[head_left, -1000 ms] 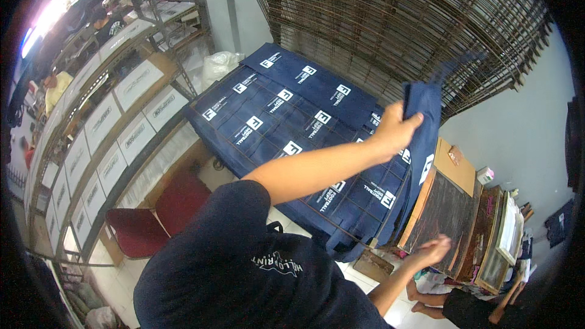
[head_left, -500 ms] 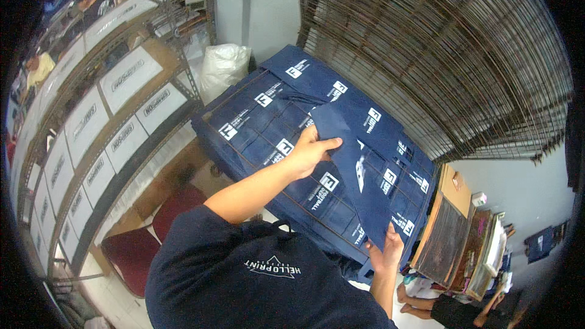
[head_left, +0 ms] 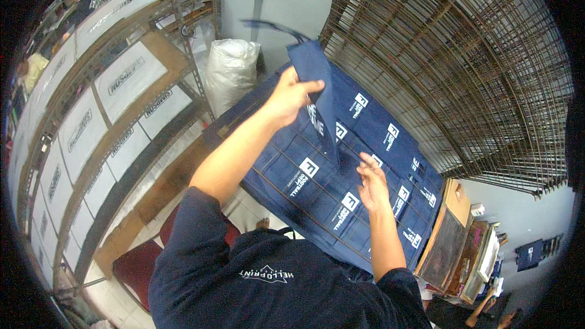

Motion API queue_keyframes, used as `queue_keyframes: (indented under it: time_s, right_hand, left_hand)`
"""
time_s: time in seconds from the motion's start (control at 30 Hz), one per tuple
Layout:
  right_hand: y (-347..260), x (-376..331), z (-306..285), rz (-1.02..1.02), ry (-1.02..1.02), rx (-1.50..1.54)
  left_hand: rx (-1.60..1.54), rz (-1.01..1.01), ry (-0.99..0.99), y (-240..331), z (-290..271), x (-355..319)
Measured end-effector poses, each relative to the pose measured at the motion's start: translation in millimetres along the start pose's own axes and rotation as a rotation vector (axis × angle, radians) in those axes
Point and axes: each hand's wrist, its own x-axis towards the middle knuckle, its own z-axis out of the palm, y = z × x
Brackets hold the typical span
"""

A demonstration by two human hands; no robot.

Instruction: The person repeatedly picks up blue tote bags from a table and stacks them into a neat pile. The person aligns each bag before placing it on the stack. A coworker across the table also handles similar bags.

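My left hand (head_left: 291, 96) is closed around the upper edge of a navy tote bag (head_left: 314, 64), thumb on the near side. The bag hangs folded and slightly blurred, its dark strap swung out to the upper left and some white print showing on its side. Beneath it, more navy tote bags (head_left: 308, 173) with white print lie spread over a wire rack (head_left: 317, 204). My right hand (head_left: 373, 184) is over these bags, fingers stretched and holding nothing, apart from the lifted bag.
Behind the bags, raised wire racks (head_left: 451, 55) lean over. On the left, shelving carries white printed sheets (head_left: 131, 73). A white sack (head_left: 233, 70) and maroon chair (head_left: 137, 268) stand nearby. Wooden frames (head_left: 448, 244) stand at right. Other people are at the upper left and lower right.
My left hand has moved up and away, lifting the tote bag toward the far left. My right hand has let go of its lower edge and moved farther over the rack.
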Motion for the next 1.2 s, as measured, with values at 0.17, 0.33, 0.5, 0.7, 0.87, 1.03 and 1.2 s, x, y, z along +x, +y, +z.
queue_keyframes:
  time_s: [0.17,0.33,0.5,0.7,0.87,1.03,1.2]
  right_hand:
    - [-15.3,38.4,39.8,-0.264,-0.029,0.067]
    - [12.8,76.8,65.4,-0.295,-0.003,-0.107]
    - [87.8,145.0,58.6,-0.264,0.024,-0.352]
    - [151.5,189.1,48.1,-0.122,0.048,-0.608]
    - [157.8,191.8,39.7,-0.014,0.031,-0.621]
    - [154.2,190.3,44.2,0.063,0.040,-0.601]
    - [166.3,200.8,27.8,0.043,0.047,-0.621]
  left_hand:
    - [0.037,0.248,-0.030,45.0,-39.9,26.4]
    - [-0.008,0.299,0.228,26.0,-113.3,38.4]
    - [0.336,0.077,0.526,-48.1,-186.8,64.6]
    - [0.705,-0.004,0.525,-144.9,-269.2,63.8]
    - [0.711,-0.138,0.493,-150.2,-269.3,65.7]
    - [0.701,-0.103,0.570,-158.8,-280.4,71.4]
    - [0.745,-0.170,0.548,-162.1,-271.9,77.1]
